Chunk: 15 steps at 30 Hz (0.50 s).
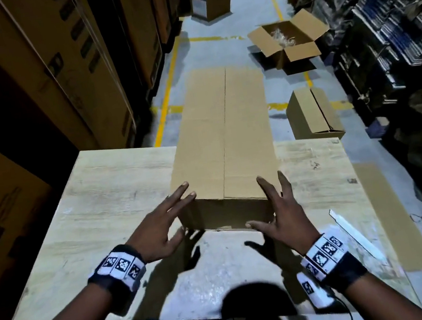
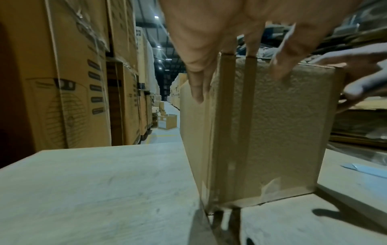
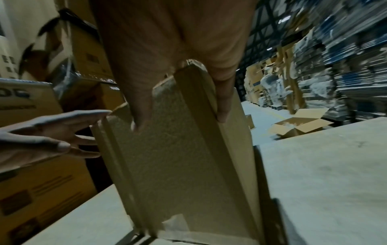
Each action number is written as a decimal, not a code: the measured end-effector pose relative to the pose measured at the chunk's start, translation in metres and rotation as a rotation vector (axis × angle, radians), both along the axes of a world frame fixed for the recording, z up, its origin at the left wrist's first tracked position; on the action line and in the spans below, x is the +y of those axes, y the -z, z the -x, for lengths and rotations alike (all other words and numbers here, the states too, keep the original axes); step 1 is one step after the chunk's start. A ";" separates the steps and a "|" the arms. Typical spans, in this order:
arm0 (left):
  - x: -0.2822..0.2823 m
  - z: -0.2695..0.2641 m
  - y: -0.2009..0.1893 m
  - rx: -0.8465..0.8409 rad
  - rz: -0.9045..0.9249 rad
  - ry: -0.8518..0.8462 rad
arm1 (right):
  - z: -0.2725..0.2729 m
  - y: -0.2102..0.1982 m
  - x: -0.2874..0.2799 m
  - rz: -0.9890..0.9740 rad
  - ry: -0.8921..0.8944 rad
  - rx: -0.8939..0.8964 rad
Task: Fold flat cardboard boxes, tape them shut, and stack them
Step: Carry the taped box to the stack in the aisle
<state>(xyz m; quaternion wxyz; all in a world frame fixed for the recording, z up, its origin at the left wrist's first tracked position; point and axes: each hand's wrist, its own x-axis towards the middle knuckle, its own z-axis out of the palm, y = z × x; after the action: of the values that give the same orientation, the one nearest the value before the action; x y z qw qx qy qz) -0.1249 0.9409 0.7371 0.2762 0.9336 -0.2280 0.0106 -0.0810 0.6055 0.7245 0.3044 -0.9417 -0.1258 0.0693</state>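
A long cardboard box lies lengthwise on the bench, its far end running out past the bench's far edge over the floor. Its top flaps meet along a centre seam, and the wrist views show strips of tape down the near end face.

The left hand has its fingers spread and straight, fingertips at the near left corner of the box. The right hand is also spread, fingers along the near right corner and the thumb low beside the end face. Neither hand curls round anything; both press or hover flat against the cardboard.

The box looks folded and at least partly taped, so the step in hand appears to be squaring it up or getting a hold on it to move it to a stack. To do that well, the palms should bear evenly on both sides of the near end, low enough that the box does not tip. Because so much of its length overhangs the bench, it should be drawn back toward the person before lifting. Whether the top seam is taped cannot be told from these views.

An open box and a closed small box sit on the floor to the right, well apart from the bench.
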 end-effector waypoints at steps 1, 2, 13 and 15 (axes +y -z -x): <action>-0.004 0.001 0.005 0.002 0.016 -0.028 | 0.001 0.003 0.003 0.011 -0.004 -0.034; -0.008 -0.002 0.008 -0.006 0.030 -0.059 | -0.001 0.006 0.007 0.022 -0.001 -0.087; -0.024 -0.054 0.033 -0.123 0.056 -0.292 | -0.011 0.022 0.050 0.158 0.175 -0.243; -0.030 -0.050 0.034 -0.135 0.076 -0.311 | -0.009 0.016 0.052 0.152 0.215 -0.253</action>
<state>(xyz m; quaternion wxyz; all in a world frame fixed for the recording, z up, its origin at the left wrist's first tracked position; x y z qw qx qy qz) -0.0746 0.9107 0.7026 0.2901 0.9437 -0.0981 0.1247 -0.0721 0.6573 0.7082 0.2199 -0.9711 -0.0562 -0.0736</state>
